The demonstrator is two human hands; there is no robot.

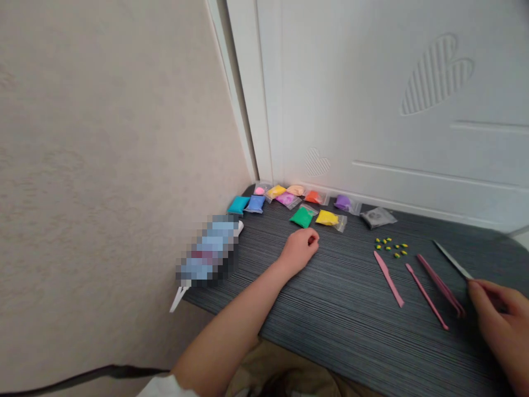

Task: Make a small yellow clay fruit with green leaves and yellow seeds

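Observation:
My left hand (300,248) rests on the dark table, its fingers curled into a loose fist with nothing visible in it. Just beyond it lie a green packet of clay (303,216) and a yellow packet (328,218). At the right edge, my right hand (502,311) pinches the near end of a slim silver knife-like tool (452,259), which points away to the left. Left of that hand lie pink tweezers (440,284), a thin pink modelling stick (426,296) and a pink plastic knife (388,278). Several small green-and-yellow clay pieces (387,247) sit beyond them.
More bagged clay lines the back of the table (343,298), including a purple packet (342,202), a grey one (377,217) and a teal one (238,205). A blurred-out object (210,248) is at the left edge. A wall (124,165) and white panel (351,99) border the table.

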